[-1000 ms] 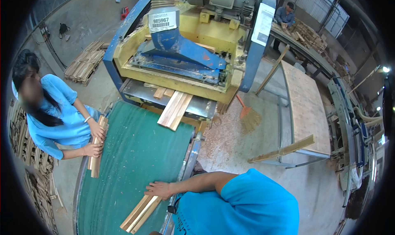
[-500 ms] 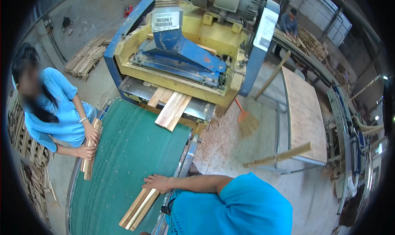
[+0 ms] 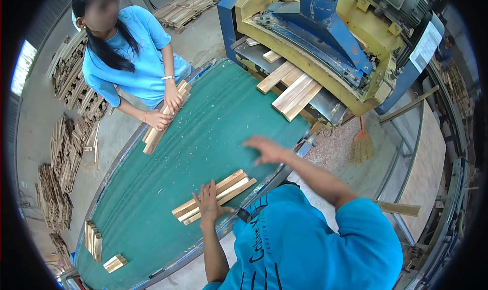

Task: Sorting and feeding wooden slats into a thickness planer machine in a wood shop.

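Observation:
A small bundle of wooden strips (image 3: 231, 186) lies on the green conveyor belt (image 3: 168, 180) just in front of me. My left hand (image 3: 207, 203) rests at the near side of these strips, its fingers spread and pointing away from me. Farther right, my right hand (image 3: 267, 150) reaches over the belt toward the machine; it is slightly blurred, with fingers apart and nothing in them. Wooden boards (image 3: 297, 97) stick out of the yellow and blue woodworking machine (image 3: 315, 41) beyond that hand.
Across the belt, a co-worker (image 3: 127, 61) in light blue presses both hands on other strips (image 3: 165, 119). Short wood stacks (image 3: 93, 240) and a little bundle (image 3: 115, 263) sit at the belt's far left end. A broom (image 3: 363, 142) stands near shavings on the floor.
The view has swung left. My right hand has left the bundle of strips and moved toward the machine. My left hand has come into view at the strips.

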Tool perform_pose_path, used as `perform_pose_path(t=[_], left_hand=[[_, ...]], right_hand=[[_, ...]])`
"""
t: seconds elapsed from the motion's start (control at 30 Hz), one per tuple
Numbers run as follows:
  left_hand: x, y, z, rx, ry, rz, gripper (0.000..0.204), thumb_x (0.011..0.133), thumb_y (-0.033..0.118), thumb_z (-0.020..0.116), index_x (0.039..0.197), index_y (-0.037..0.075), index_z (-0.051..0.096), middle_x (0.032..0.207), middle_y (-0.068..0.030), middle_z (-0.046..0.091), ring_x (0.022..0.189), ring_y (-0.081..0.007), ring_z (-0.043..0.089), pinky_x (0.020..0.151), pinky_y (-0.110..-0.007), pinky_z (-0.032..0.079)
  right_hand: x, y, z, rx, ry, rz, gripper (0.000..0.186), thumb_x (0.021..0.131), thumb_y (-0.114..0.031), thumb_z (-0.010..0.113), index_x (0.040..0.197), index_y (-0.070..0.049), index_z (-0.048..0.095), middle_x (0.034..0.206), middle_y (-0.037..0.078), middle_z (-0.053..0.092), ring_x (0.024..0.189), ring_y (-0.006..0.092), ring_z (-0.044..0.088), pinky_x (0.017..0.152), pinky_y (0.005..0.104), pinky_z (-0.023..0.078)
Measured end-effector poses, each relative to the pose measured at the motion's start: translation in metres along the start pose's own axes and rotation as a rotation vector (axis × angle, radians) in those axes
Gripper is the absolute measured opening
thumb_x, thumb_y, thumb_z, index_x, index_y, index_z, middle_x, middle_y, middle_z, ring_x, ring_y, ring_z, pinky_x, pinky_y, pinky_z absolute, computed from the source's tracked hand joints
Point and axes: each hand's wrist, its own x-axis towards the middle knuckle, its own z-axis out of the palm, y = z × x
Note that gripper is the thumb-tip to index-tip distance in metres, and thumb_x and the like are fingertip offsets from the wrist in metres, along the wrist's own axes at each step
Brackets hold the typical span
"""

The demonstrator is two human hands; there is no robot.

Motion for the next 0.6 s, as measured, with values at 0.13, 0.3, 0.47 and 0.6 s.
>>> perform_pose_path(t=[0.13,0.3,0.47,0.6], left_hand=[[-0.008,-0.015,0.050,0.038,0.255,0.016,0.112,0.043,0.031,0.101,0.143,0.018,0.054,0.131,-0.0050,0.057,0.129,-0.0266,0.051,0.122,-0.056,0.023],[0.002,-0.014,0.032,-0.054,0.224,-0.012,0.100,0.041,0.027,0.101,0.132,0.019,0.061,0.119,-0.0039,0.059,0.120,-0.0262,0.053,0.118,-0.054,0.026],[0.000,-0.020,0.035,-0.064,0.259,-0.001,0.099,0.040,0.026,0.100,0.131,0.018,0.062,0.119,-0.0048,0.060,0.118,-0.0270,0.054,0.113,-0.053,0.030],[0.012,-0.012,0.047,-0.117,0.215,0.052,0.095,0.042,0.023,0.098,0.130,0.017,0.063,0.119,-0.0057,0.060,0.118,-0.0287,0.054,0.109,-0.051,0.032]], right_hand=[[0.005,0.045,-0.123,-0.679,0.007,0.355,0.103,0.068,-0.008,0.085,0.158,-0.030,0.040,0.165,0.012,0.036,0.151,0.0366,0.036,0.121,0.0527,0.036],[0.003,0.112,-0.162,-0.981,-0.156,0.500,0.088,0.089,-0.018,0.075,0.162,-0.034,0.029,0.169,0.005,0.029,0.157,0.0302,0.027,0.122,0.0548,0.033],[0.030,0.081,-0.140,-0.917,-0.392,0.345,0.102,0.073,-0.028,0.089,0.159,-0.015,0.035,0.155,0.014,0.043,0.151,0.0325,0.035,0.123,0.0554,0.031],[0.054,0.033,-0.069,-0.720,-0.409,0.113,0.112,0.058,-0.035,0.096,0.153,-0.008,0.043,0.146,0.018,0.050,0.141,0.0347,0.046,0.119,0.0540,0.035]])
